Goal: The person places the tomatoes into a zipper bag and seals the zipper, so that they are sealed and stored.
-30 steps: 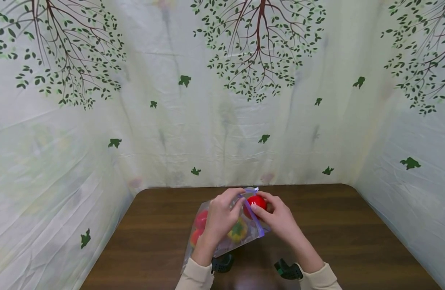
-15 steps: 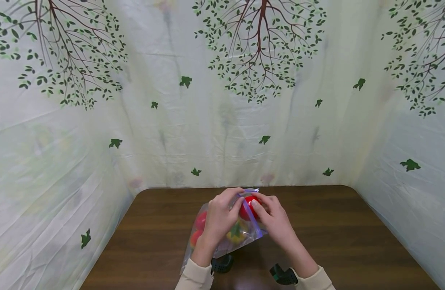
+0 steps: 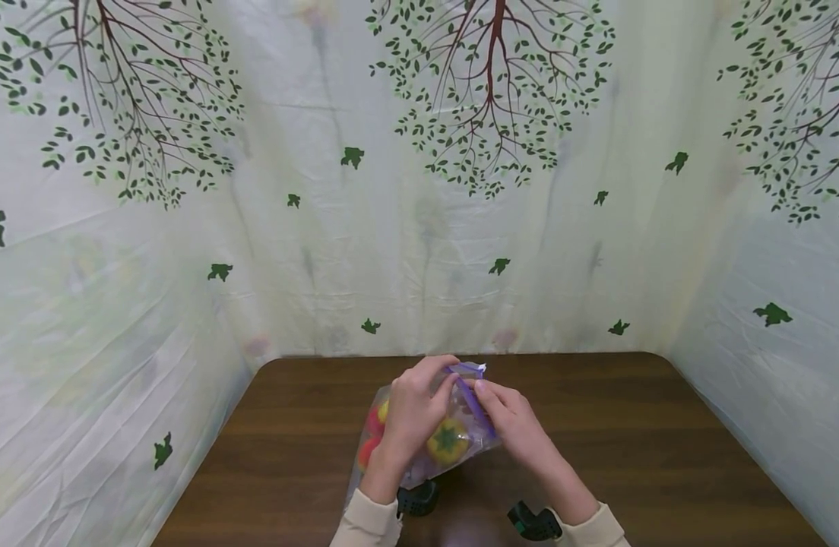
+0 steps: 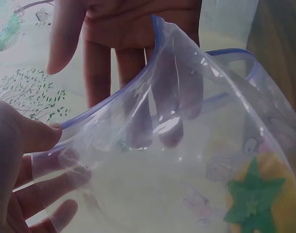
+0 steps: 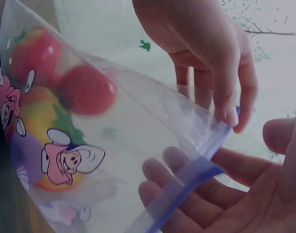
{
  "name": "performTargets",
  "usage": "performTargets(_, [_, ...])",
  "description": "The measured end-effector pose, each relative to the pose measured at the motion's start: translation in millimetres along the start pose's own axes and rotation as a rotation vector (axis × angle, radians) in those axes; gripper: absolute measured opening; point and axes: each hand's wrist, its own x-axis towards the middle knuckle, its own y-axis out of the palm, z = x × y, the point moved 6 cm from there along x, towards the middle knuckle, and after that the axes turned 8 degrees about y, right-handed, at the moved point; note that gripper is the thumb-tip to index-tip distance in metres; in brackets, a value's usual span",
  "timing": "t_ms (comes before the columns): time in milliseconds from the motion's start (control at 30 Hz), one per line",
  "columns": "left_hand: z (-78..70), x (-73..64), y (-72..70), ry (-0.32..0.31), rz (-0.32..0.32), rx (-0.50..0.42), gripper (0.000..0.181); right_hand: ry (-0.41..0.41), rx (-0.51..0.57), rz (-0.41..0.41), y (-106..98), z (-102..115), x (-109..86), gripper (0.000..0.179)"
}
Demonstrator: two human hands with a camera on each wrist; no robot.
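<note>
A clear zip bag with a purple-blue zip edge and printed cartoon figures lies tilted between both hands. Its rim is pinched by the left hand, thumb and index finger on the zip edge in the left wrist view. The right hand is at the mouth, its fingers loosely extended and seen through the plastic, thumb apart, holding nothing. Inside sit a yellow fruit with a green star-shaped calyx, a round red fruit and another red fruit. Part of the contents is hidden behind the left hand.
The bag rests on a dark brown wooden table. White curtains printed with trees and leaves surround it on three sides. Black wrist cameras sit below the hands, at the cream sleeves.
The right hand has moved left to the bag's mouth and let go of a round red fruit, which no longer shows at the opening. The left hand keeps its pinch on the rim.
</note>
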Motion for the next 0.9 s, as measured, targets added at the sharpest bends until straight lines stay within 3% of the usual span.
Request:
performTargets(133, [0.9,-0.5,-1.3,-0.015,0.000,-0.019,0.021,0.005,0.029,-0.033,-8.2,-0.8,1.5,0.033])
performTargets(300, [0.2,-1.2,1.7,-0.024,0.031,-0.031,0.023,0.003,0.031,-0.135,-27.9,-7.3,6.5,0.022])
performTargets(500, [-2.2,-1.5,4.5,-0.018,0.033,-0.026,0.025,0.053,-0.026,-0.226,-44.7,-23.3,20.2,0.016])
performTargets(900, [-3.8,-2.4,14.3,-0.009,0.063,-0.035,0.029,0.135,-0.051,-0.193,-45.1,-37.4,47.8,0.028])
